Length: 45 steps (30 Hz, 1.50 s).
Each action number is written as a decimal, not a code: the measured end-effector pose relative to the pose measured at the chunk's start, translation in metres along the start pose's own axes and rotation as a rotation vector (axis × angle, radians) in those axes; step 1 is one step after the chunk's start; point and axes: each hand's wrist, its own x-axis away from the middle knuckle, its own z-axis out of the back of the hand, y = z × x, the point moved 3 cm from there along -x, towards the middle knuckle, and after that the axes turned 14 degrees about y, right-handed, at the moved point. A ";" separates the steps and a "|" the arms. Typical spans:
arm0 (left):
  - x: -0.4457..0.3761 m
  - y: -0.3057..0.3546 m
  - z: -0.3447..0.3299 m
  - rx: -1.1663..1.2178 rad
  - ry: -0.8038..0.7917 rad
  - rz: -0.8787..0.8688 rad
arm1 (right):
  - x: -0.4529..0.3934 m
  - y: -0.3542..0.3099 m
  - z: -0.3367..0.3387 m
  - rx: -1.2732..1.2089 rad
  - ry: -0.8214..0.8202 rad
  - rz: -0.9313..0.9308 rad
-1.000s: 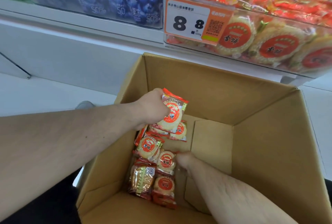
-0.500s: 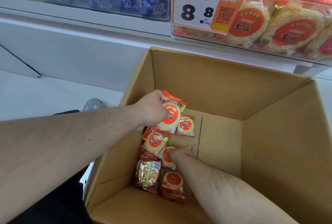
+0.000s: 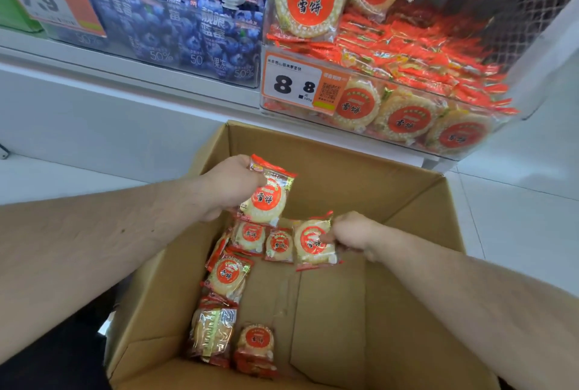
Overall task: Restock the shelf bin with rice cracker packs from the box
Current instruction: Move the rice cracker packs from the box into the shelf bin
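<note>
Your left hand (image 3: 233,184) has its grip curled round one rice cracker pack (image 3: 266,198), lifted over the far left of the box (image 3: 407,295). Your right hand (image 3: 351,233) pinches a second pack (image 3: 311,242) just above the box floor. More packs (image 3: 227,275) lie along the left wall. The shelf bin (image 3: 407,101), far right, already holds many.

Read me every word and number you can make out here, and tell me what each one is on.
"8.8": price tag on the rice cracker bin.
"7.9": price tag, upper left.
"雪饼": pack in the left hand, and the binned packs.
"50%": blue pouches.
Small print and QR code: unreadable.
</note>
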 end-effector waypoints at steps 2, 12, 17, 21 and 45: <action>0.006 0.010 0.005 0.002 0.023 -0.029 | 0.019 -0.005 0.027 -0.100 -0.047 -0.004; 0.047 0.054 0.010 0.189 -0.049 0.011 | 0.100 -0.041 0.116 -0.513 -0.161 0.212; 0.059 0.066 -0.008 0.377 -0.146 0.050 | 0.114 -0.051 0.129 -0.604 -0.112 0.313; 0.062 0.070 -0.022 0.454 -0.195 0.079 | 0.115 -0.053 0.130 -0.558 -0.035 0.372; 0.064 0.077 -0.020 0.574 -0.282 -0.197 | 0.122 -0.062 0.111 -0.647 0.155 0.415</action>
